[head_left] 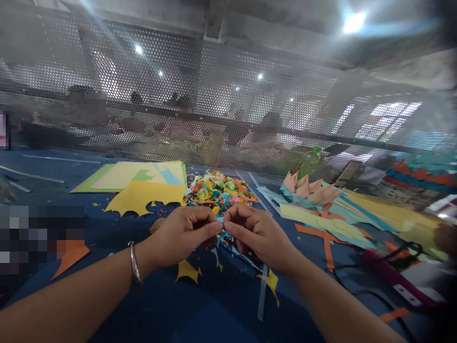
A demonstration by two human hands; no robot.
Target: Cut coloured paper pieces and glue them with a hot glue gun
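My left hand (185, 233) and my right hand (255, 233) meet at the middle of the blue table (150, 305). Both pinch a small pale blue piece of paper (221, 222) between thumb and fingers. A silver bangle (134, 262) sits on my left wrist. Just beyond my hands lies a heap of colourful paper scraps (217, 188). A cut yellow sheet (143, 196) with a jagged edge lies to the left of the heap.
Stacked coloured sheets (132, 174) lie at the back left. Folded paper shapes (310, 188), long paper strips (342, 219) and black cables (389, 257) fill the right. A perforated metal screen (228, 109) stands behind the table, with people beyond it.
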